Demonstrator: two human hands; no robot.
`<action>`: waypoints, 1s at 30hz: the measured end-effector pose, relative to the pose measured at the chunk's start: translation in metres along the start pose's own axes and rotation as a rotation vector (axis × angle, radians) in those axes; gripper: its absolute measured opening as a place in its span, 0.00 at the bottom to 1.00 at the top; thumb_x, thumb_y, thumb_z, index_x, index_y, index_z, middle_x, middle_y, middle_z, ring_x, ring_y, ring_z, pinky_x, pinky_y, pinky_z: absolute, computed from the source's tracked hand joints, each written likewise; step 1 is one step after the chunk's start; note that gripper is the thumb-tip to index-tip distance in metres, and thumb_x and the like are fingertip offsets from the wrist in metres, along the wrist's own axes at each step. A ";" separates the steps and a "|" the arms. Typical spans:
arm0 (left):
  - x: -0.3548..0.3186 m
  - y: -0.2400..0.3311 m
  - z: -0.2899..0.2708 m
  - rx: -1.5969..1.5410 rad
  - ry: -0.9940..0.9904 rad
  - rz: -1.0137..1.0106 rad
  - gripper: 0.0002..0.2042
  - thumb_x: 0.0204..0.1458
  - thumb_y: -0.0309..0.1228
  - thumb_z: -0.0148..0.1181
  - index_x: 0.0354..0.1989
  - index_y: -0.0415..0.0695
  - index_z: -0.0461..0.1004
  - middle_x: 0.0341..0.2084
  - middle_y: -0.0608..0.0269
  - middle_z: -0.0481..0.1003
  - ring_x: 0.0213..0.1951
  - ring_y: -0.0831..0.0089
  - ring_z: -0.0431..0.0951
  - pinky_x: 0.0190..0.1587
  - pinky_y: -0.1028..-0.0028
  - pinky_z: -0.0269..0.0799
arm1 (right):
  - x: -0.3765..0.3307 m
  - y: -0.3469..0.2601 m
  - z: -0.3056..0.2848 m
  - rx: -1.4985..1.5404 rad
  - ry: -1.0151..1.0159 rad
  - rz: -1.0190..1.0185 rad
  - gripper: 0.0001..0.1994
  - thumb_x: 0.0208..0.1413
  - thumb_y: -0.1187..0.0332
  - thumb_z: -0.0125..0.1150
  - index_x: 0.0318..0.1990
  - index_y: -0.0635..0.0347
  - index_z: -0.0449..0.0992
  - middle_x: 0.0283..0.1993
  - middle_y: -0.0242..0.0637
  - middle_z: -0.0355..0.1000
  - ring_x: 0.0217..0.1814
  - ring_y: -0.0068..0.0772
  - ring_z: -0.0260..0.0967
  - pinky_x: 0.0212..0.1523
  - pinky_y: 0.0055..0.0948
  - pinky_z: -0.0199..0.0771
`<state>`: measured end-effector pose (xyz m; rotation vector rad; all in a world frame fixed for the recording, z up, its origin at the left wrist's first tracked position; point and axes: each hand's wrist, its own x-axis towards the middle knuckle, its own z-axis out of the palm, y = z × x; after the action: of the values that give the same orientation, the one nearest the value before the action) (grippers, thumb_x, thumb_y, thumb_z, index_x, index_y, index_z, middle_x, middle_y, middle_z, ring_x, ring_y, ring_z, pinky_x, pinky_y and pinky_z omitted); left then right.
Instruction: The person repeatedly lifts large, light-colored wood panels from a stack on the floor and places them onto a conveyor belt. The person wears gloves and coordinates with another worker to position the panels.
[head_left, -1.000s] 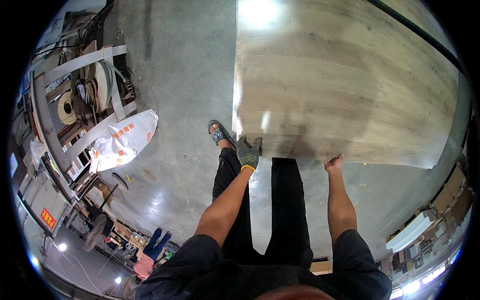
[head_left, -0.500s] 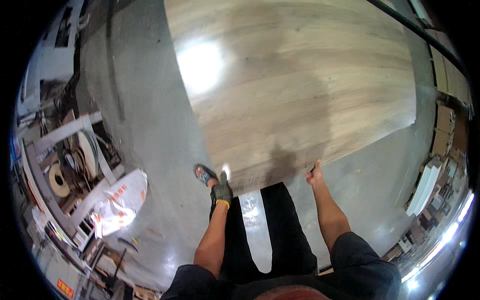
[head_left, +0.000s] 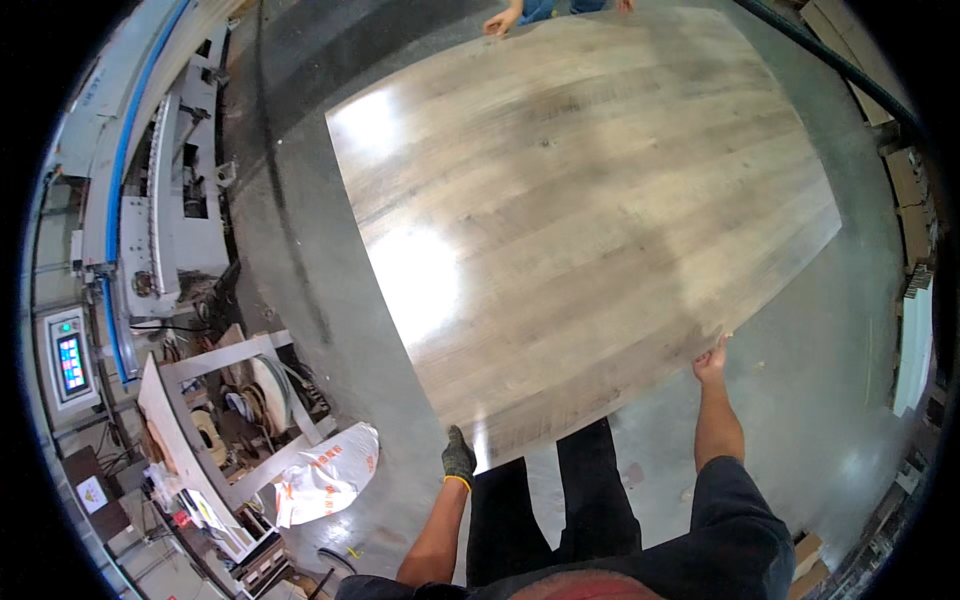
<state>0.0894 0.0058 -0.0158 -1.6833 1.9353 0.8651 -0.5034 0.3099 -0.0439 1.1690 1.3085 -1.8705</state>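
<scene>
A large wood-grain board spreads out in front of me, with bright glare along its left side. My left hand, in a dark glove with a yellow cuff, grips the board at its near left corner, thumb on top. Bare and farther to the right, my right hand is closed on the near edge, its thumb on the upper face. The fingers of both hands are mostly hidden under the board. At the far edge another person's hand touches the board, and part of a second hand shows there.
On the left stands a long machine with a blue strip and a lit control screen. Nearer are a frame holding rolls and a white printed sack on the grey floor. A dark hose crosses the upper right; boxes line the right side.
The view has shifted, bringing the far edge, another person's hands and the left machine into sight. My hands stay on the board and now appear farther apart.
</scene>
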 end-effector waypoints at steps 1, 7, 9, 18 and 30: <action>-0.007 0.000 -0.010 0.035 0.018 0.003 0.27 0.50 0.29 0.45 0.62 0.42 0.52 0.23 0.38 0.73 0.25 0.42 0.73 0.28 0.49 0.66 | 0.001 -0.006 0.015 -0.015 -0.031 0.000 0.27 0.54 0.41 0.49 0.44 0.59 0.69 0.34 0.34 0.69 0.38 0.34 0.67 0.40 0.35 0.68; -0.090 0.081 -0.076 -0.191 0.001 -0.105 0.19 0.51 0.39 0.46 0.46 0.39 0.60 0.17 0.46 0.70 0.21 0.48 0.71 0.25 0.54 0.66 | 0.012 -0.045 -0.003 -0.005 -0.151 -0.046 0.26 0.61 0.52 0.41 0.60 0.61 0.61 0.62 0.40 0.60 0.62 0.41 0.57 0.63 0.38 0.54; -0.101 0.075 -0.078 -0.947 0.001 -0.640 0.28 0.49 0.59 0.52 0.26 0.41 0.68 0.13 0.60 0.67 0.17 0.61 0.67 0.23 0.62 0.65 | 0.010 -0.055 -0.008 -0.009 -0.175 -0.022 0.27 0.61 0.53 0.39 0.61 0.62 0.59 0.63 0.41 0.58 0.63 0.43 0.55 0.64 0.40 0.52; -0.214 0.177 -0.194 -0.132 0.206 -0.074 0.15 0.57 0.38 0.42 0.41 0.37 0.67 0.26 0.43 0.74 0.31 0.46 0.74 0.34 0.56 0.67 | -0.065 -0.095 0.032 -0.186 0.129 -0.032 0.34 0.58 0.46 0.37 0.65 0.61 0.51 0.69 0.42 0.48 0.70 0.44 0.45 0.66 0.40 0.43; -0.194 0.103 -0.247 0.124 0.918 0.109 0.17 0.57 0.33 0.44 0.55 0.44 0.61 0.29 0.46 0.73 0.32 0.49 0.73 0.35 0.55 0.67 | -0.087 -0.078 0.080 -0.323 -0.034 0.041 0.42 0.49 0.36 0.36 0.67 0.52 0.47 0.72 0.39 0.41 0.72 0.45 0.38 0.65 0.52 0.32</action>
<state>0.0402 -0.0212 0.3106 -2.1138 2.5784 -0.0688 -0.5548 0.2605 0.0783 0.9827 1.4887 -1.5693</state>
